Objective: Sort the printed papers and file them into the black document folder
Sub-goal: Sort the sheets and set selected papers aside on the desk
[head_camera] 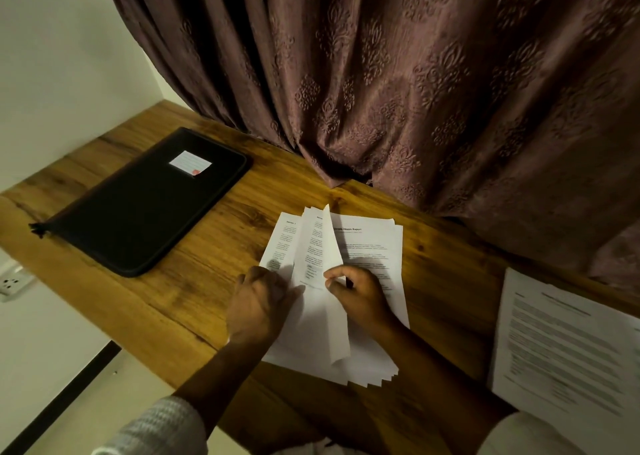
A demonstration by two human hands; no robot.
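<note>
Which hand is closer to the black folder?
Left. The left hand rests on the paper stack's left side, just right of the black folder; the right hand lies farther right, pinching a sheet.
</note>
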